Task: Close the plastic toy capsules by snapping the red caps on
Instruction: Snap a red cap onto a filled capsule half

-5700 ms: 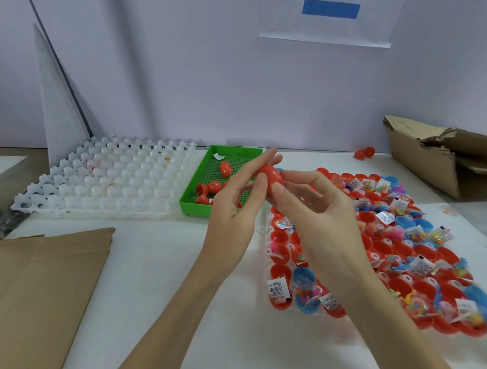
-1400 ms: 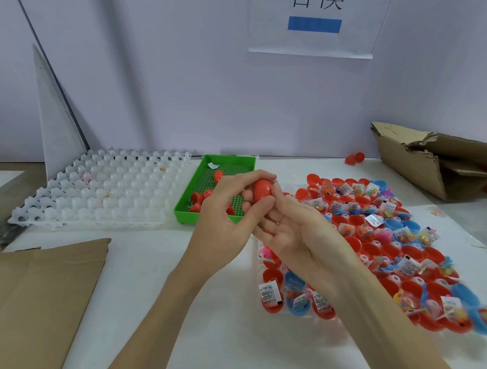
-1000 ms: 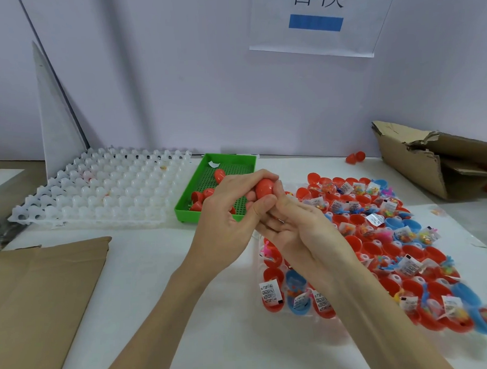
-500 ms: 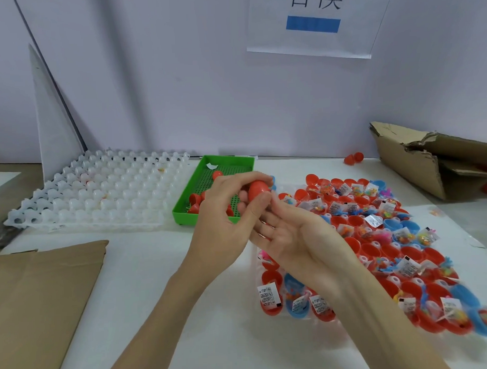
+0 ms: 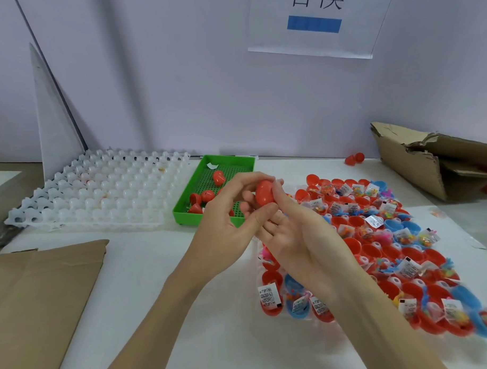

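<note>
Red capsule: a closed-looking red capsule (image 5: 264,193) is held up above the worktop (image 5: 157,270), in front of the green tray's near right corner; whether its seam is fully snapped shut cannot be told.
Left hand: the left hand (image 5: 227,226) has its grip on the red capsule, thumb under it and curled fingers over its top left side.
Right hand: the right hand (image 5: 302,237) lies palm up just beside the left, its grip pinching the same capsule from the right with the thumb along its side.
Open capsules: a clear tray of open capsules (image 5: 376,235), red and blue halves holding small bagged toys and labels, fills the right part of the worktop as far as its near right edge, partly hidden under the right forearm.
Green tray: the green tray (image 5: 190,197) sits toward the far edge, mid-worktop, with several loose red caps (image 5: 207,195) inside.
White tray: a white moulded tray (image 5: 99,189) lies just left of the green tray, toward the far left corner.
Cardboard: a flat cardboard sheet (image 5: 39,302) covers the near left corner; a torn cardboard box (image 5: 429,166) stands at the far right edge.
Stray pieces: two red pieces (image 5: 354,158) rest at the far edge, near the box.
</note>
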`<state>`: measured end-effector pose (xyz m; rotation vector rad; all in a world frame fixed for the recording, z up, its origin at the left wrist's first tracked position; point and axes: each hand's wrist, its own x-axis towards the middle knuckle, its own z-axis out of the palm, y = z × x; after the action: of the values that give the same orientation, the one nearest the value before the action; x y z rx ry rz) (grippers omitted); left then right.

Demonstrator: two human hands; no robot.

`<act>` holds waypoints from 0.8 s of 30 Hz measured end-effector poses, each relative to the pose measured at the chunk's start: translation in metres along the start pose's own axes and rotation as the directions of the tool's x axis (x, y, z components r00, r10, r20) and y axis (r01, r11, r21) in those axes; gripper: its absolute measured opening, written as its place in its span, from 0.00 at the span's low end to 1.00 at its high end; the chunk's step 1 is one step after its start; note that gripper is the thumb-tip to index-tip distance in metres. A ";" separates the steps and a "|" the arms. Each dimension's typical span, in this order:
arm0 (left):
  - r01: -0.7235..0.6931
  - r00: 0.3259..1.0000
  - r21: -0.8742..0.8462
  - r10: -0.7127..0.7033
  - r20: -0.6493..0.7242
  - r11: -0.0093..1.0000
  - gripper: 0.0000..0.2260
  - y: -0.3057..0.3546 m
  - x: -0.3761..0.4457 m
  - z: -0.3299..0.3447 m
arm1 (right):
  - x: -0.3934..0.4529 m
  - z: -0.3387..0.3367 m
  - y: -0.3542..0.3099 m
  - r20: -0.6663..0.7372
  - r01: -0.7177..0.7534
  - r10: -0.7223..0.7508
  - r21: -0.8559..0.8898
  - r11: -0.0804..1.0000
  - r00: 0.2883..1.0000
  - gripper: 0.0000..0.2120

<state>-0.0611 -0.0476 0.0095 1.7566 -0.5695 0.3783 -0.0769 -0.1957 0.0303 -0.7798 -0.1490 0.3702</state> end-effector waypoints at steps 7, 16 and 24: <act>-0.029 1.000 0.090 0.030 -0.003 0.995 0.17 -0.001 0.000 -0.007 | 0.001 -0.005 0.001 0.001 0.031 -0.031 -0.077 0.997 1.000 0.15; 0.040 0.999 0.220 -0.035 -0.028 0.975 0.27 -0.020 -0.005 -0.002 | -0.003 0.006 -0.027 -0.188 0.086 -0.183 -0.431 0.898 0.965 0.22; 0.054 0.993 0.450 -0.002 -0.115 0.891 0.22 -0.030 -0.003 -0.006 | 0.038 -0.040 -0.187 -0.402 0.314 -0.236 0.140 0.939 0.884 0.15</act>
<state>-0.0461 -0.0359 -0.0147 2.1723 -0.3924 0.6235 0.0199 -0.3293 0.1346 -0.6044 0.1421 -0.0442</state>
